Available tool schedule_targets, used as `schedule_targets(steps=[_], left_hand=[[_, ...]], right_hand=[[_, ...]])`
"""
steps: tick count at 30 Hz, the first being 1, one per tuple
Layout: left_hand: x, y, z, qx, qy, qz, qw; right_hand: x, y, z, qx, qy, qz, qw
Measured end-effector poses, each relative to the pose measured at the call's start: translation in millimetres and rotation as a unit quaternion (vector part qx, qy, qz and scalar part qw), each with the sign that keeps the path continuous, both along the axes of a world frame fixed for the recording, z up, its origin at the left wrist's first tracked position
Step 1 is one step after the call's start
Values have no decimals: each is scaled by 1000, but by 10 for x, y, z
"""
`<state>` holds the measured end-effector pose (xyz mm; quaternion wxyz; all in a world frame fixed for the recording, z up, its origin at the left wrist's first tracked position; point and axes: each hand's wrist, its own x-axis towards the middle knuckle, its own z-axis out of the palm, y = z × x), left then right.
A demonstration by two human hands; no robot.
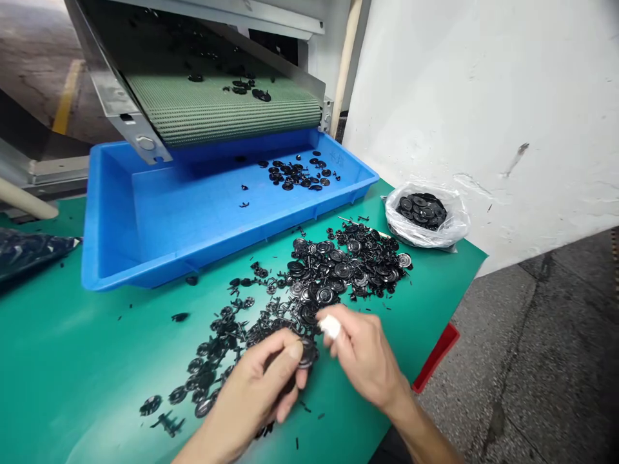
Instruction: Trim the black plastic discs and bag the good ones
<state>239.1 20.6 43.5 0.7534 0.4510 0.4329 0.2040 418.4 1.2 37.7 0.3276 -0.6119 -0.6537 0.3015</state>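
Left hand [256, 393]: fingers closed on a black plastic disc [307, 354]
Right hand [362, 354]: taped fingers [331, 327] just beside the disc, hold unclear
Counter [58, 361]: green, scattered black discs [324, 295]

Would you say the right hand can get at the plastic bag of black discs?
Probably yes: only the low scatter of black discs lies between the right hand and the bag.

A round black plastic disc [307, 354] sits tilted, pinched at its rim by the left hand [256, 390], just beside the taped fingertips of the right hand [360, 354]. Glossy black discs [333, 274] and thin runner pieces [168, 423] lie heaped and scattered across the green counter [82, 361].
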Motion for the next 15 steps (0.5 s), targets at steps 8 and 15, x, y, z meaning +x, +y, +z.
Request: schedule_targets(steps=[8,15], left_hand=[[-8,96,7,-164,-173,126,963],[47,98,0,-172,-214,155,949]], right_hand=[[154,295,-95,30,-214,-35,976],[173,183,-65,42,-187,27,981]])
